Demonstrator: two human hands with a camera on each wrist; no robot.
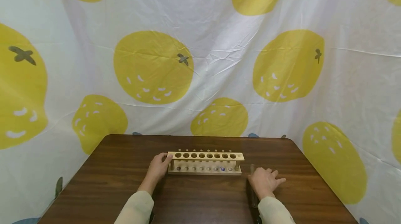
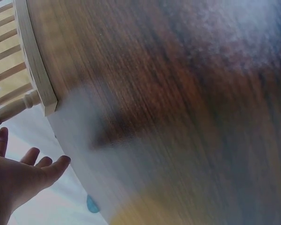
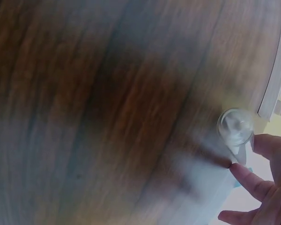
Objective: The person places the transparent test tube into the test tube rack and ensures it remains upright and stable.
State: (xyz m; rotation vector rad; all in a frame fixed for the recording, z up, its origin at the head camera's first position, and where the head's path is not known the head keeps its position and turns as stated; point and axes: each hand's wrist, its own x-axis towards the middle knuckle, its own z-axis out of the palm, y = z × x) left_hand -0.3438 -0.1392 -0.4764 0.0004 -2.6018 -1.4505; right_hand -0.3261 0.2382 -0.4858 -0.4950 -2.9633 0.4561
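Observation:
A wooden test tube rack [image 1: 205, 173] stands upright near the middle of the table, with a row of round holes in its top board and pegs behind. My left hand [image 1: 159, 167] holds the left end of that top board; in the left wrist view the other fingers of the hand [image 2: 23, 176] reach out past the rack's post [image 2: 14, 108]. To the right of the rack, my right hand [image 1: 263, 181] is at a clear glass test tube [image 1: 254, 196]. The right wrist view shows thumb and a finger of this hand [image 3: 271, 187] pinching the tube [image 3: 235, 127], whose round end faces the camera.
The dark wood-grain table [image 1: 200, 203] has rounded far corners. Behind it hangs a white cloth [image 1: 213, 71] printed with yellow lemons. One spot on the rack's lower board shows blue-purple [image 1: 222, 169].

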